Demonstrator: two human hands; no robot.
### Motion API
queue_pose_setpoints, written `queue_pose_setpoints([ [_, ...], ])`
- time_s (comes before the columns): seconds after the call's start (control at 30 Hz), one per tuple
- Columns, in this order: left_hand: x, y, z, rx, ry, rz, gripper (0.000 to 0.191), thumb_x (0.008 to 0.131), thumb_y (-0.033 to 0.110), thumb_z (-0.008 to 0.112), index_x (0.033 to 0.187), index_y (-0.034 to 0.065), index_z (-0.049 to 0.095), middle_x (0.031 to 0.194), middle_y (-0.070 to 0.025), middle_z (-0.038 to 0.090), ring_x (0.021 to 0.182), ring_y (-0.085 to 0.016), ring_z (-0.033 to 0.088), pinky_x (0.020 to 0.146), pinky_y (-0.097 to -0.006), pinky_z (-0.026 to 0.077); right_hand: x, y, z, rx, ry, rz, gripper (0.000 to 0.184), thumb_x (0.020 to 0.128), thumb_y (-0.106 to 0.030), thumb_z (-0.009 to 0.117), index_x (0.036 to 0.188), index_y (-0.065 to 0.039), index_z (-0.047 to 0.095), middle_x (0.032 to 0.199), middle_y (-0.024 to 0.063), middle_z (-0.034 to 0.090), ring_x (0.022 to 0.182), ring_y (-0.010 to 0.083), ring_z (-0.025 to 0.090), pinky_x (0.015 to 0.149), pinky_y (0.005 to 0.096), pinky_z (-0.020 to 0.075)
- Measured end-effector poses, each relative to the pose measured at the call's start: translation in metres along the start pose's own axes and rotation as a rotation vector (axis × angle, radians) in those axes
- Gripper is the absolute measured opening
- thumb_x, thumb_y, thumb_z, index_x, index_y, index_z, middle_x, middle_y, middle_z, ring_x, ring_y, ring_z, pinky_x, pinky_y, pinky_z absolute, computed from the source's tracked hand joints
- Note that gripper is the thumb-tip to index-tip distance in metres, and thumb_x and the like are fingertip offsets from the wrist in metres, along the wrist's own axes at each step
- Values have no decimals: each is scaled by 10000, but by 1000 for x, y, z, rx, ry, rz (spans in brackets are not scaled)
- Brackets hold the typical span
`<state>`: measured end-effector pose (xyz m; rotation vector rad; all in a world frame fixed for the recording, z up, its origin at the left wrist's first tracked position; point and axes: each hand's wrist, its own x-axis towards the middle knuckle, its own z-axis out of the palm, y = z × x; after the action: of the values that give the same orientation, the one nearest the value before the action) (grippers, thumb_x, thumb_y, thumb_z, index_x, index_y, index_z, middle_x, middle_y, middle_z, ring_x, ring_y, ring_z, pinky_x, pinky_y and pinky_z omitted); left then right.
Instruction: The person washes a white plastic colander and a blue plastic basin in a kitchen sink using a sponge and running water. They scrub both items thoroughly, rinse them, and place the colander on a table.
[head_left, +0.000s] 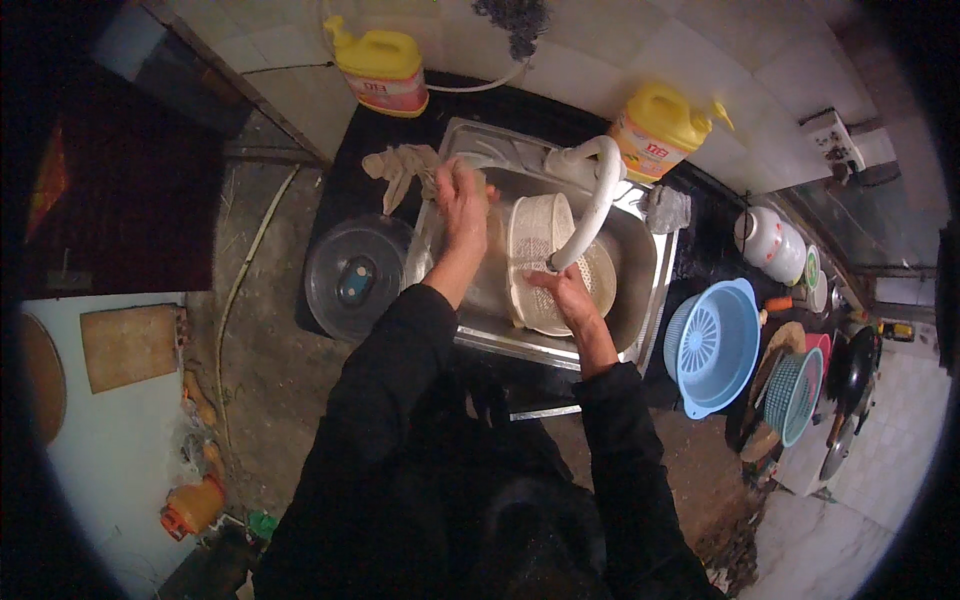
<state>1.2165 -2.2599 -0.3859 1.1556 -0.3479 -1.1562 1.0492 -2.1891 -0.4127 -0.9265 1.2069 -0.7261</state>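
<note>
A cream plastic colander (536, 232) stands tilted on its side in the steel sink (634, 240), partly under the curved white faucet (600, 206). My right hand (574, 300) grips the colander's near side, thumb on its wall. Over the sink's left part my left hand (465, 202) is raised, with its fingers blurred; I see nothing held in it. Just left of those fingers a beige cloth or glove (401, 171) lies on the dark counter. Another pale round strainer (600, 277) seems to sit behind the colander, partly hidden by my right hand and the faucet.
Yellow detergent jugs (382, 71) (656, 135) stand behind the sink. A dark round lid (358, 277) lies on the left, a grey scrubbing pad (667, 210) by the sink's right corner. Farther right are a blue basin-like colander (712, 349), a green basket (793, 397) and a white jar (769, 244).
</note>
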Motion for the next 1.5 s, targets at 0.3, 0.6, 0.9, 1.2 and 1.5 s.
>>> queue_pose_setpoints([
  [0.3, -59, -31, -29, 720, -702, 609, 270, 830, 47, 572, 1098, 80, 584, 1072, -88, 629, 1048, -338, 565, 1011, -477, 375, 17, 12, -3, 133, -35, -71, 347, 880, -115, 588, 1213, -24, 555, 1118, 17, 599, 1030, 133, 559, 869, 296, 447],
  [0.6, -76, -70, -27, 812, -133, 532, 430, 821, 158, 670, 1218, 104, 515, 1250, -180, 502, 1151, -413, 485, 964, -465, 405, -3, 27, 18, 185, 126, -200, 334, 847, -39, 495, 1174, 2, 553, 1062, 76, 624, 947, 183, 587, 851, 318, 466],
  [0.9, -27, -27, -24, 647, -443, 371, 364, 838, 30, 587, 1191, 86, 512, 1040, -121, 619, 992, -312, 584, 889, -415, 440, -2, 17, 13, 151, 199, -166, 344, 893, -112, 497, 1226, -39, 543, 1051, 102, 636, 910, 191, 605, 795, 309, 484],
  [1.2, -90, -51, -9, 1033, -405, 496, 559, 832, 233, 648, 1321, 75, 429, 1444, -240, 302, 1328, -437, 308, 1105, -498, 260, -5, 25, 11, -299, 219, -223, 304, 891, -179, 555, 1100, 39, 586, 1051, 127, 651, 931, 194, 604, 793, 344, 488],
  [1.5, -9, -59, -17, 950, -519, 711, 410, 796, -13, 571, 1205, 14, 568, 1398, -176, 440, 1225, -346, 496, 1020, -390, 412, -21, 44, 19, 112, 153, -131, 337, 901, -96, 564, 1225, -7, 566, 982, 69, 633, 870, 115, 579, 742, 286, 482],
])
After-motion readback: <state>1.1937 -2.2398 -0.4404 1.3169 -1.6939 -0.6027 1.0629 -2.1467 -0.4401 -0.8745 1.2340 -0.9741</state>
